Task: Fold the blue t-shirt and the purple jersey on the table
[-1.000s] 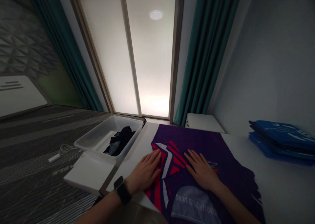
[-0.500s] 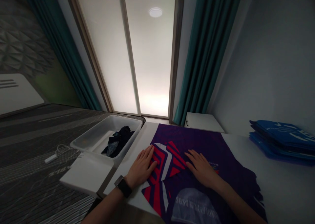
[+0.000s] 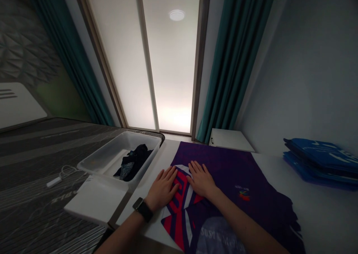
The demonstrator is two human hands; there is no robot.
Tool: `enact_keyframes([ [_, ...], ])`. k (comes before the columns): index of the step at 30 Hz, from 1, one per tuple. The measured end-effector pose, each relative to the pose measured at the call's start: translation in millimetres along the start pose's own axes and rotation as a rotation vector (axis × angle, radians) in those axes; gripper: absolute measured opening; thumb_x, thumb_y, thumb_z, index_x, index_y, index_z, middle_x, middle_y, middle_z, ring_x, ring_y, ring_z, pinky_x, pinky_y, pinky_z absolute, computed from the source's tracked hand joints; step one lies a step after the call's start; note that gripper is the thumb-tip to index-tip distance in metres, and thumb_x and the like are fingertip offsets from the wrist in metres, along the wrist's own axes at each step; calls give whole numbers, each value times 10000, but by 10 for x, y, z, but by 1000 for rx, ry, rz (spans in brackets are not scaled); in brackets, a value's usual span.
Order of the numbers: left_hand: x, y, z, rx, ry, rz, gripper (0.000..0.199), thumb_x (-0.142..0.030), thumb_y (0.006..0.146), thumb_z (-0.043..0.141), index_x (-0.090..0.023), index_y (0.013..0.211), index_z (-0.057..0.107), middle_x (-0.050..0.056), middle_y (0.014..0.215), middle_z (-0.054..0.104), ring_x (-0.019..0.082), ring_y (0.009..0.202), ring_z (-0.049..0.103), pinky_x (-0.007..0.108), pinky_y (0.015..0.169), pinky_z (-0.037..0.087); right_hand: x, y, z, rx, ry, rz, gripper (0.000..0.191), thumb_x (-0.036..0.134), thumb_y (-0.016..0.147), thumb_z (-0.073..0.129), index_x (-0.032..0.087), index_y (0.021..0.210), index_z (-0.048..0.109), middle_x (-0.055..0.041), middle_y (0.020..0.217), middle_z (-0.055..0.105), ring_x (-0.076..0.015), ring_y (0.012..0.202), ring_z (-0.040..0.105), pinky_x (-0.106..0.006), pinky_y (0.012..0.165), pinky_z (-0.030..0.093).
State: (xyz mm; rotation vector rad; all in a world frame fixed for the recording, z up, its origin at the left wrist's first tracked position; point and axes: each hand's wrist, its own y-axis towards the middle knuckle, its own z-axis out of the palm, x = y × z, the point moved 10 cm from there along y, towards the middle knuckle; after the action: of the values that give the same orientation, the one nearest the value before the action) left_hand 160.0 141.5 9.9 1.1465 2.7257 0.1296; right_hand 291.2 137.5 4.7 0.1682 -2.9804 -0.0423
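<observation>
Left hand (image 3: 162, 189) flat along the shirt's (image 3: 223, 161) edge, right hand (image 3: 201, 179) flat further in, neither gripping anything, probably so the red bit (image 3: 181, 194) lies smooth.

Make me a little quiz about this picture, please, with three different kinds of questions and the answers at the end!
1. Which thing do the left hand and right hand both touch? A) curtain B) purple cloth C) wall
2. True or false: the watch is on the left arm.
3. Fill in the blank: dark clothes lie inside the ____.

Key:
1. B
2. True
3. plastic bin
</observation>
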Motion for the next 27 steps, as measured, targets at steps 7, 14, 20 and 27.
enact_keyframes([
  [7,-18,-8,-21,-3,9,17,583,-498,996,272,-207,1501,288,72,1556,285,240,1435,247,460,1171,201,-132,-25,27,32,30,42,697,545,956,173,130,1514,231,-109,1585,150,-233,1465,97,-464,1171,58],
  [14,7,-37,-50,-14,-52,-4,586,-492,1002,268,-224,1520,214,70,1569,258,208,1437,243,430,1174,190,-145,-105,-65,39,59,24,685,546,963,150,150,1517,221,-90,1588,140,-215,1467,84,-463,1175,49],
  [20,43,49,-58,-32,-63,-37,581,-485,1000,259,-186,1498,287,84,1570,253,222,1444,220,426,1176,186,-745,-521,-181,-1,12,138,693,553,959,134,150,1513,234,-66,1580,189,-208,1461,130,-459,1181,68],
  [27,-152,568,-148,-36,6,-31,573,-467,975,315,-173,1465,364,94,1544,315,244,1418,290,431,1163,221,-1699,-961,-130,-3,-53,364,698,586,944,186,177,1503,275,-101,1576,213,-230,1458,137,-489,1171,89],
])
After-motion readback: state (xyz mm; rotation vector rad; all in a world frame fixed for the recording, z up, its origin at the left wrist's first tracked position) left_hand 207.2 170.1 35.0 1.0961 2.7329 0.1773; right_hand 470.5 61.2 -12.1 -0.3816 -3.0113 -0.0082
